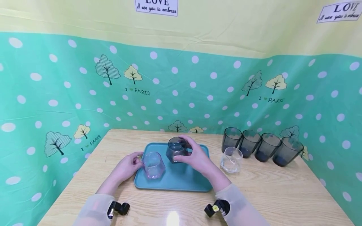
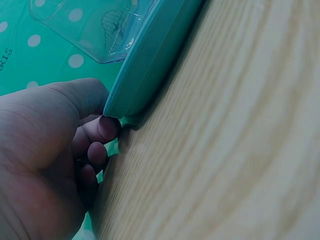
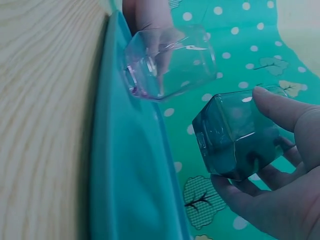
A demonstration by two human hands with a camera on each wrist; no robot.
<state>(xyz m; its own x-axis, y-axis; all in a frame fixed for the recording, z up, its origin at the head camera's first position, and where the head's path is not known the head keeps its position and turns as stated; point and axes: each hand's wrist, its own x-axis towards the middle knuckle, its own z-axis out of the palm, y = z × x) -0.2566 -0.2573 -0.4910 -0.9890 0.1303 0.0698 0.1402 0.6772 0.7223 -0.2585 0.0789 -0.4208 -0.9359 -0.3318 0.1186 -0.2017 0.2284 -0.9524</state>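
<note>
In the head view my right hand (image 1: 195, 156) grips a dark grey faceted glass (image 1: 176, 150) over the blue tray (image 1: 186, 183). The right wrist view shows that grey glass (image 3: 232, 137) held between thumb and fingers, its base apart from the tray (image 3: 132, 165). On the tray's left part stands a pink-tinted clear glass (image 1: 153, 166). My left hand (image 1: 128, 166) is at the tray's left edge. Up close in the left wrist view, its thumb and forefinger pinch the corner of the tray rim (image 2: 145, 65), with the other fingers curled below.
Right of the tray, a clear faceted glass (image 1: 231, 161) stands on the wooden table (image 1: 271, 194). Behind it, several tall smoky tumblers, the rightmost tumbler (image 1: 287, 152) included, form a row. A green dotted curtain (image 1: 181, 84) hangs behind the table and along its sides.
</note>
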